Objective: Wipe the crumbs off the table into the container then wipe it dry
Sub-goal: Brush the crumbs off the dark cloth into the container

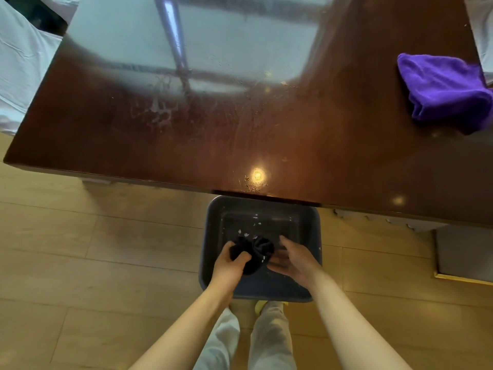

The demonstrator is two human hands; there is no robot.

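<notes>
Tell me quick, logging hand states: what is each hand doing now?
Left hand: closed, gripping the bunched dark cloth over the dark plastic container.
Right hand: open, blurred, beside the cloth; contact unclear.

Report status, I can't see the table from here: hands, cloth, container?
Left hand gripping dark cloth over container; right hand open beside it. Crumbs in container. Purple cloth untouched on table.

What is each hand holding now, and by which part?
The left hand grips a bunched dark cloth by its gathered lower end, over the dark container. The right hand is open beside the cloth; it is blurred, so contact cannot be told.
</notes>
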